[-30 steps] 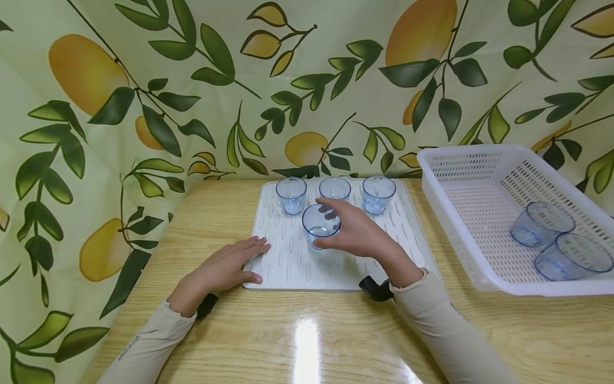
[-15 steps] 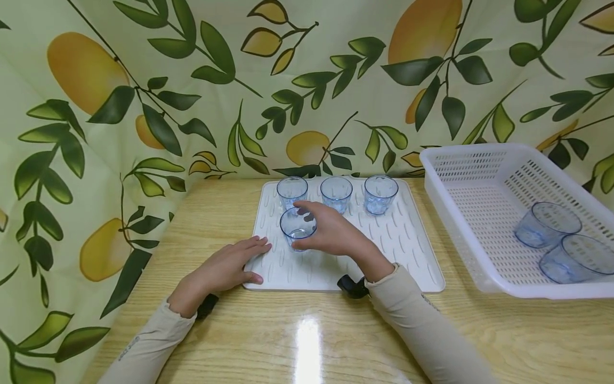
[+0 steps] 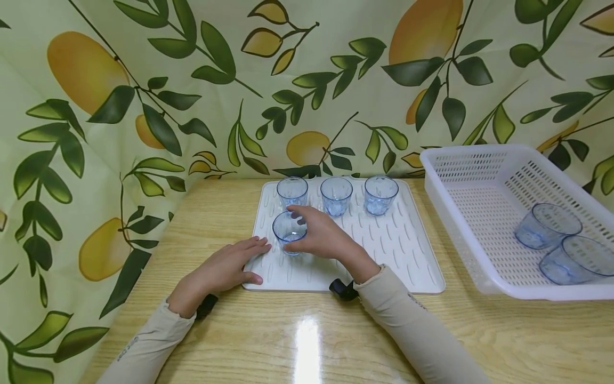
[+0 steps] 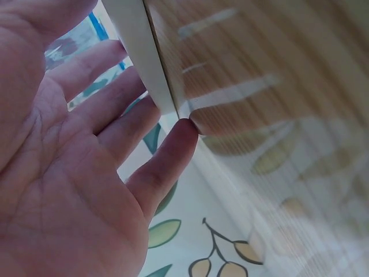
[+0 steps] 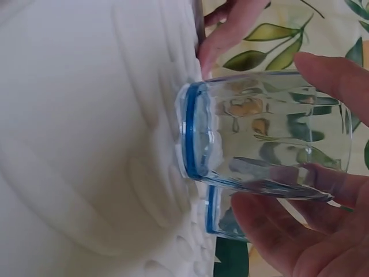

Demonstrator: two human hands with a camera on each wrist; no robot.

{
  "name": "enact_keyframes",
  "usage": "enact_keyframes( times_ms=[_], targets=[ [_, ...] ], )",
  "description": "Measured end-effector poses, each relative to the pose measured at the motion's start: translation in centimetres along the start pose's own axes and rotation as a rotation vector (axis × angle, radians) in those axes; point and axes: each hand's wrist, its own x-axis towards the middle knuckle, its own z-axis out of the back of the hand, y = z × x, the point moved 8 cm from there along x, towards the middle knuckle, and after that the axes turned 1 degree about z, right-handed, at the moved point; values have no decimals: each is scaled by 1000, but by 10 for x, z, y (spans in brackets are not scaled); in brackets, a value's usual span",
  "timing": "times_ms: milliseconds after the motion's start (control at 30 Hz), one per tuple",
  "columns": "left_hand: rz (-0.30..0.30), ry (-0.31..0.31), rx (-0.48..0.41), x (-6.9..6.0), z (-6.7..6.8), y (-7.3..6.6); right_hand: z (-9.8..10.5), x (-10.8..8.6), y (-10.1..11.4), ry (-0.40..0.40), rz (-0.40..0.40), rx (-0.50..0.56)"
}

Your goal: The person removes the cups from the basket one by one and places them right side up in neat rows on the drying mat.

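Note:
My right hand [image 3: 322, 234] grips a clear blue-tinted glass [image 3: 290, 229] between thumb and fingers, near the left side of the white ridged mat [image 3: 379, 256]. In the right wrist view the held glass [image 5: 259, 133] has its thick blue base at the mat surface. Behind it three more glasses stand in a row: left [image 3: 292, 191], middle [image 3: 336, 195] and right [image 3: 381, 195]. My left hand [image 3: 225, 266], fingers extended, rests at the mat's left edge; in the left wrist view the hand [image 4: 86, 144] holds nothing.
A white perforated basket [image 3: 475, 261] stands on the wooden table [image 3: 230, 341] to the right, with two glasses inside, one [image 3: 547, 226] behind the other [image 3: 575, 261]. A cloth printed with fruit and leaves hangs behind the table.
My right hand has moved left with the glass, from in front of the middle glass to in front of the left one. The left hand has stayed in place.

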Motion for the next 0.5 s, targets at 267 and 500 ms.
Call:
enact_keyframes(
  times_ms=[267, 500],
  targets=[
    [-11, -4, 5, 0, 0, 1, -3, 2, -1, -40, -18, 1],
    [-6, -1, -5, 0, -1, 3, -5, 0, -3, -68, -44, -10]
  ],
)
